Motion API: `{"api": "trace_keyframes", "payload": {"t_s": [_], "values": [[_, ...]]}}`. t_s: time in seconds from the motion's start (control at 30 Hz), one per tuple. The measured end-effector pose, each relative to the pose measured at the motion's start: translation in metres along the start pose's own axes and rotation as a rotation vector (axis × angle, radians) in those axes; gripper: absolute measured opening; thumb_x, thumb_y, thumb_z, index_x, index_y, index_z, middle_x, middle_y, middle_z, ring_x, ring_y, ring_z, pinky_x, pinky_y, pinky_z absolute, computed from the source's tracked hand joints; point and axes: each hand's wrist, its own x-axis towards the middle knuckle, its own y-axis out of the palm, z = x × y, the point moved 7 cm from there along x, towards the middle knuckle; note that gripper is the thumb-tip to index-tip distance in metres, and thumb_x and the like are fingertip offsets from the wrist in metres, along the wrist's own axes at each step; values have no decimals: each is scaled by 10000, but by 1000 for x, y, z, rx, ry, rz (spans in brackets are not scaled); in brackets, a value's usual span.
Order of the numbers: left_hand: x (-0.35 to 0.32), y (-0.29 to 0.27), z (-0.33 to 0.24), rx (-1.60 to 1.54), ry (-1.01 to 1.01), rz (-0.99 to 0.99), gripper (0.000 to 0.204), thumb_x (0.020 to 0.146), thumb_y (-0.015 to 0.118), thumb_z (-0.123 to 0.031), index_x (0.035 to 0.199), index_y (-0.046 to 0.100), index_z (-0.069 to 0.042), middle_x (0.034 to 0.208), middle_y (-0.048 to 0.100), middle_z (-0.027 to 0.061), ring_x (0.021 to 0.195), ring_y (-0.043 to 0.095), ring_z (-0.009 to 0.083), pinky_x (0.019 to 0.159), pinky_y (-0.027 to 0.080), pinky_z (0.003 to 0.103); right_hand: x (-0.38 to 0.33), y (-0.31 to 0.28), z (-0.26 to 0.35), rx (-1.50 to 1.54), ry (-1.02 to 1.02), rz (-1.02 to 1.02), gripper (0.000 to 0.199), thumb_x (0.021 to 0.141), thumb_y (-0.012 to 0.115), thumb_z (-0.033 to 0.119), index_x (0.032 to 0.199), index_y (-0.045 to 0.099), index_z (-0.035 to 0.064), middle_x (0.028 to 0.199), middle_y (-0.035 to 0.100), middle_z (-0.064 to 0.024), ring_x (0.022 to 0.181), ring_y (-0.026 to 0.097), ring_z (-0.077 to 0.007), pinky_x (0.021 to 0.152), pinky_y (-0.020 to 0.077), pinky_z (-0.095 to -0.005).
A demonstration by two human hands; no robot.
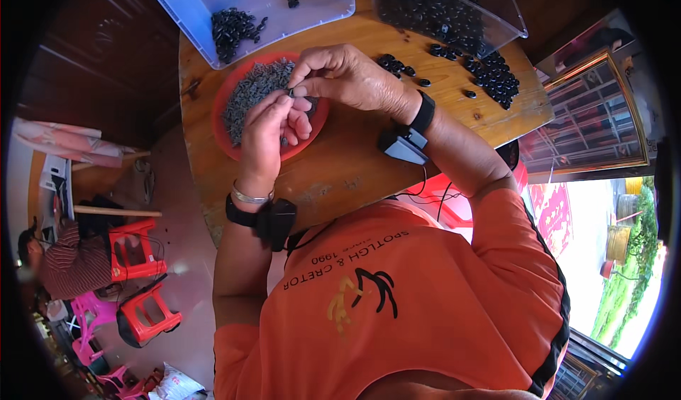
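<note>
My left hand (264, 134) and my right hand (346, 77) meet over a red bowl (219, 127) on the wooden table. Their fingertips are closed together on a small dark piece (291, 92), mostly covered by the fingers, so its exact kind does not show. Many small grey parts (248, 95) fill the bowl beneath my hands. Right of my right hand, glossy black oval pieces (496, 80) lie loose on the wood, with a few strays (424, 83) nearer my wrist.
A translucent bin (312, 9) beyond the bowl holds a heap of black pieces. Another clear bin (504, 34), full of them, stands far right. The wooden table (355, 159) ends before my body. Red stools (135, 247) and a seated person (78, 265) are at left.
</note>
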Motion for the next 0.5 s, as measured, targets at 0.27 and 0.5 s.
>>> {"api": "trace_keyframes", "payload": {"t_s": [0.27,0.5], "values": [[4,5,13,-381,-102,204,177,859,462,-172,866,545,-16,653,554,60,576,529,139,527,386,223,-1,3,19,-206,-240,66,105,835,641,54,935,654,26,877,631,-55,852,602,-154,767,476,-271],[6,-9,2,-199,-9,50,126,854,466,-141,789,516,-45,627,538,38,553,502,112,512,372,221,1,-67,-7,-454,20,-133,139,833,648,95,954,669,29,854,676,-65,778,627,-129,722,496,-275]]}}
